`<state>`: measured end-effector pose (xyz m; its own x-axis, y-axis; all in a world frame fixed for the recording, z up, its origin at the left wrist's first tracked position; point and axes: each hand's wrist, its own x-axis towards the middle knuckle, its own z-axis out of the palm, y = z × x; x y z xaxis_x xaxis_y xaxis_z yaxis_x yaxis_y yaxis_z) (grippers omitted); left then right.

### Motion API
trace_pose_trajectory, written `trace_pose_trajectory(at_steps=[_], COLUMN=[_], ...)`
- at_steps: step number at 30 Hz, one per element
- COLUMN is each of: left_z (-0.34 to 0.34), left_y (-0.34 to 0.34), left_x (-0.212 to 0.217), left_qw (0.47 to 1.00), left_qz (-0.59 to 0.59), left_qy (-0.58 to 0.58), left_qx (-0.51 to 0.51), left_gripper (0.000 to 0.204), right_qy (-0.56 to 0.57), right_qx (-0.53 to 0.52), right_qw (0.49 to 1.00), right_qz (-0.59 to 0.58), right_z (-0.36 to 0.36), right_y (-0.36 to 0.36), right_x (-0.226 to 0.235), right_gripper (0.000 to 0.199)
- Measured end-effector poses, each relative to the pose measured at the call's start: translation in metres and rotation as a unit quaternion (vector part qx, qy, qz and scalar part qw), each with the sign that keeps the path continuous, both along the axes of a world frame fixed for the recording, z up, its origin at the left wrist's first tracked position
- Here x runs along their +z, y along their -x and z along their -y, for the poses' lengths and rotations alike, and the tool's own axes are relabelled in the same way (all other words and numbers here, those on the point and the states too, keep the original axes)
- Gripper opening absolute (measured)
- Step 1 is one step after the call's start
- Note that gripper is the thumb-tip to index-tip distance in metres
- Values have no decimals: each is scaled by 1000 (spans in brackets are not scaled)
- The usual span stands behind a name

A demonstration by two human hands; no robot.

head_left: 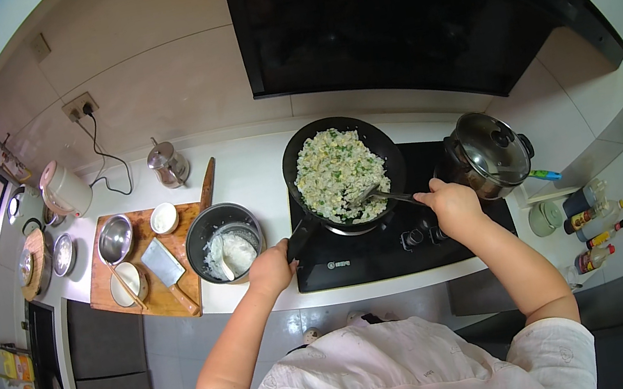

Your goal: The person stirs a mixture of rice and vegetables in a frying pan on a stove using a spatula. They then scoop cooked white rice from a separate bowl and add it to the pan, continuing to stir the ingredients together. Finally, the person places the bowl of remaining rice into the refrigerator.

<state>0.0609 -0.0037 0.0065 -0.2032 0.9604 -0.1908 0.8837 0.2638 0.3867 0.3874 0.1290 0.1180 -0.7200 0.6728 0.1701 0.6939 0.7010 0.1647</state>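
Note:
A black frying pan (393,148) sits over the left burner of the black glass cooktop (357,265). Fried rice (336,169) with green bits and yellow flecks fills it. My left hand (271,268) is closed around the pan's handle (303,237). In my right hand (451,207) is the handle of a spatula (391,196), whose blade dips into the rice at the lower right of the pan. To the left of the pan, close to my left hand, stands a dark pot (193,249) with white rice left inside and a white rice scoop (226,269) in it.
A wooden cutting board (101,294) at left carries a cleaver (163,262), bowls and chopsticks. A lidded pot (483,152) stands on the cooktop's right side, with bottles (594,259) beyond. The black range hood (379,12) overhangs the back. A metal kettle (169,165) stands by the wall.

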Motion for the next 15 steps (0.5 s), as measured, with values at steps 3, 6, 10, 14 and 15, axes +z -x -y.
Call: trace_pose_trajectory(at_steps=[3,6,10,14,15], left_z=[2,2,1,2,2], left_y=[1,2,1,1,1], left_x=[0,-5,-3,-3,-3], left_qw=[1000,1000,1000,1000,1000], left_qz=[-6,-4,0,-2,-3], left_qy=[-13,-19,-15,-18,-19], left_qx=[-6,-7,-11,-8,-7], left_gripper=[39,40,40,40,40], right_qy=[-6,29,42,115,137], right_qx=[-4,-14,5,-67,-98], right_qw=[1000,999,999,988,982], right_qz=[-12,3,-10,-81,-88], right_z=[2,8,-3,-26,-34], right_y=[-1,-1,-6,-17,-17], right_x=[11,16,7,33,41], right_gripper=[32,41,39,33,35])
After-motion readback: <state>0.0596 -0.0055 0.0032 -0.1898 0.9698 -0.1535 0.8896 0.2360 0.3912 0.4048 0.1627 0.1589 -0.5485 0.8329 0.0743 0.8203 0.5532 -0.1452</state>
